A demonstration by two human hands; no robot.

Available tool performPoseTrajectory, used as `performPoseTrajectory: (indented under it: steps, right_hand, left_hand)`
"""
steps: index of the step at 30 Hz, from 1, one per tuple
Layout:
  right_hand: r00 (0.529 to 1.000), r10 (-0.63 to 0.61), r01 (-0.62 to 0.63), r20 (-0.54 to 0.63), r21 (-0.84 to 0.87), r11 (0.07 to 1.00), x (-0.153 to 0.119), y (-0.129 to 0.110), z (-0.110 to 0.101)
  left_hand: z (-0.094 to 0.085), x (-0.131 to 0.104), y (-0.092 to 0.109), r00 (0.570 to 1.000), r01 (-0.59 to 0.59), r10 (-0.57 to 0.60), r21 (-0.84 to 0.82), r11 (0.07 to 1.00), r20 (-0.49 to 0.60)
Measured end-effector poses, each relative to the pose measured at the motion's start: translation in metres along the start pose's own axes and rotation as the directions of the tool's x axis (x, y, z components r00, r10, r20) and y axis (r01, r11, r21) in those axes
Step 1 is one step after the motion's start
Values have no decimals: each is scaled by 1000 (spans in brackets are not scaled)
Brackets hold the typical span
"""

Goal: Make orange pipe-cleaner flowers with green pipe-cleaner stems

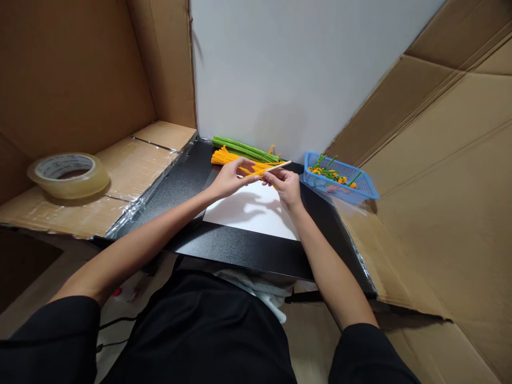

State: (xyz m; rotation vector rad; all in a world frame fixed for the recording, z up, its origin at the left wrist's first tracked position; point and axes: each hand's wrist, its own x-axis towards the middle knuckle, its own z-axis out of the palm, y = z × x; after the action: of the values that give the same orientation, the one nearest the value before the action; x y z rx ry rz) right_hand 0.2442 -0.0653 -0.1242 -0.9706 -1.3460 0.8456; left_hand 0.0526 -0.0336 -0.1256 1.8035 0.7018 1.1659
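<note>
My left hand (231,178) is closed at the left end of a thin pale wooden stick (282,165), over the middle of the table. Orange pipe cleaner (260,173) lies around or along the stick near my fingertips; its exact winding is too small to make out. With thumb and fingers pinched together, my right hand (287,186) grips the orange pipe cleaner close beside the left fingertips. Just behind the hands lie a bundle of orange pipe cleaners (224,156) and a bundle of green pipe cleaners (244,148). Below them, a white sheet (248,216) carries the hands' shadows.
At the right, a blue plastic basket (366,196) holds several small orange pieces with green stems. A large roll of clear tape (96,181) rests on cardboard at the left. Cardboard walls (432,160) flank the black table (236,248), and a white wall (304,64) stands behind.
</note>
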Motion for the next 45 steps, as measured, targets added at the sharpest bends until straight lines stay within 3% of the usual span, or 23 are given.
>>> performPoseTrajectory:
  steps: [2,4,6,8,11,13,16,19,23,28,30,33,35,37,39,41,45]
  right_hand:
    - [1000,11,-11,-26,-19,1000,-2,-2,3]
    - [999,20,-21,-32,-32,999,-5,-4,7]
    - [999,22,-24,-29,-47,999,-8,-6,12]
    - [1000,16,-18,-21,-70,997,-9,-8,14]
    - [1000,-14,15,8,-96,995,-7,-10,13]
    - [998,-34,38,44,-87,995,-6,-10,10]
    - [996,-44,49,83,-49,998,-4,-11,6]
    - [995,-39,41,93,-18,999,-3,-12,4]
    - [992,-7,5,125,17,1000,-3,-12,2]
    - [993,16,-21,119,46,999,-2,-11,0]
    - [996,24,-26,80,25,999,-1,-9,0]
    - [999,42,-42,-5,1,999,0,-6,1]
    - [998,54,-54,-36,-8,998,0,-4,3]
    - [997,61,-62,-37,-16,998,-1,-4,6]
    - [998,63,-64,-29,-34,997,-2,-5,7]
    - [998,61,-62,-23,-52,997,-3,-6,7]
    - [999,39,-38,37,-17,999,-1,-7,4]
  left_hand:
    - [2,-5,-1,970,-223,243,294,929,-33]
    - [3,-8,-2,901,-383,432,509,770,25]
    - [4,-10,-3,849,-458,522,610,647,84]
    - [3,-10,-5,829,-472,553,633,613,83]
    - [2,-8,-5,845,-445,534,580,682,22]
    - [1,-7,-4,882,-405,472,494,769,-12]
    - [2,-5,1,954,-275,297,284,918,-37]
    - [2,-3,7,998,-53,53,-1,999,26]
    - [-2,0,11,963,207,-152,-245,947,225]
    - [-6,2,11,906,315,-197,-286,905,375]
    - [-4,1,11,923,271,-183,-232,934,339]
    - [3,-4,10,993,1,0,-11,1000,122]
    - [6,-8,8,980,-197,199,217,956,15]
    - [8,-10,5,938,-317,348,402,859,-4]
    - [7,-11,4,905,-365,425,502,784,-5]
    - [6,-10,4,897,-369,443,526,766,-15]
    - [1,-5,7,957,-254,286,327,910,-52]
